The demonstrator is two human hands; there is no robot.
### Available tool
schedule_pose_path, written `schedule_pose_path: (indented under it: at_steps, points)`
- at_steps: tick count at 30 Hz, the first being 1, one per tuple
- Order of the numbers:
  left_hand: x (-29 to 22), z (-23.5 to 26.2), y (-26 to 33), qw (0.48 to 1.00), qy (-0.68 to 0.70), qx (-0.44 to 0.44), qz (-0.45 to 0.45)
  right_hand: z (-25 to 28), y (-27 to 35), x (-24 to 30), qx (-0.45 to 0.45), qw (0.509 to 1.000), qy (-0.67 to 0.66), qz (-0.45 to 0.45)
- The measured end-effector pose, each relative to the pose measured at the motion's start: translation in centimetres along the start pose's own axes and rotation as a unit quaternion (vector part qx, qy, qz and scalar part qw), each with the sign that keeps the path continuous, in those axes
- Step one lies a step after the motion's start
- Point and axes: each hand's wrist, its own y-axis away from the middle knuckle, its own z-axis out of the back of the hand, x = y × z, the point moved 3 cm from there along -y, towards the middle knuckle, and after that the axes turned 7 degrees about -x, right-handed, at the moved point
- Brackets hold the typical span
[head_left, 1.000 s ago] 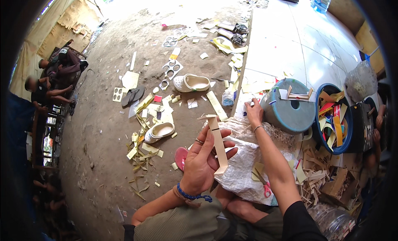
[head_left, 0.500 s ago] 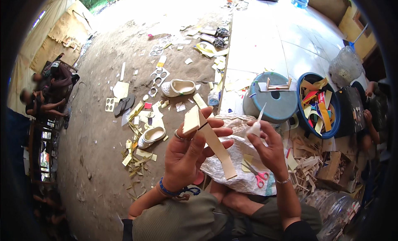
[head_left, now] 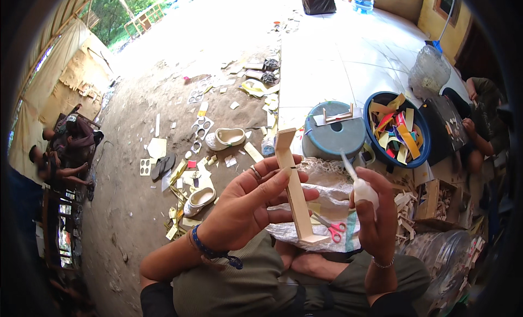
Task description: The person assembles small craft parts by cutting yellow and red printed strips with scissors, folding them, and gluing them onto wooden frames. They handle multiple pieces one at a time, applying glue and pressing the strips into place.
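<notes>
At the left of the frame, a dark flip-flop (head_left: 163, 167) lies on the dirt floor among paper scraps, with a pale clog (head_left: 200, 201) to its lower right and a matching clog (head_left: 229, 137) above. In the middle, the left hand (head_left: 239, 202) grasps a narrow wooden strip (head_left: 297, 202) between thumb and fingers; the strip, tilted flatter half a second ago, now stands steeper, showing a short end piece at its top and another at its foot. Just below and right of it, pink-handled scissors (head_left: 336, 232) rest on a white woven sack (head_left: 329, 192). Above, a grey-blue upturned stool (head_left: 321, 142) bears a similar small wooden frame (head_left: 339, 117). Right of centre, the right hand (head_left: 379, 219) has its fingers wrapped around a white squeeze bottle (head_left: 366, 192). A second ago that hand was down beside the stool; now its bottle's nozzle, pointing up and to the right half a second ago, slants up and left, so both pieces are in hand, near but apart. Farther right stand a blue tub (head_left: 407, 165) of coloured scraps and a brown box (head_left: 426, 200) of wood offcuts.
</notes>
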Motion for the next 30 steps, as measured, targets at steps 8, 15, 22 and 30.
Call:
schedule_pose_path:
  at_steps: [8,15,22,30]
  points:
    - [1.3,-1.6,0.7,0.997,-0.063,-0.020,0.036,2.9,1.6,0.8,-0.071,0.989,0.004,0.130]
    - [1.8,-2.1,0.6,0.997,-0.063,0.007,0.049,3.4,0.6,1.5,-0.111,0.974,0.011,0.197]
    - [2.2,-2.4,0.5,0.996,-0.062,0.007,0.065,3.2,0.5,1.5,-0.128,0.968,0.044,0.211]
    - [2.3,-2.1,0.3,0.996,-0.048,0.021,0.078,3.0,0.3,1.8,-0.124,0.966,0.073,0.215]
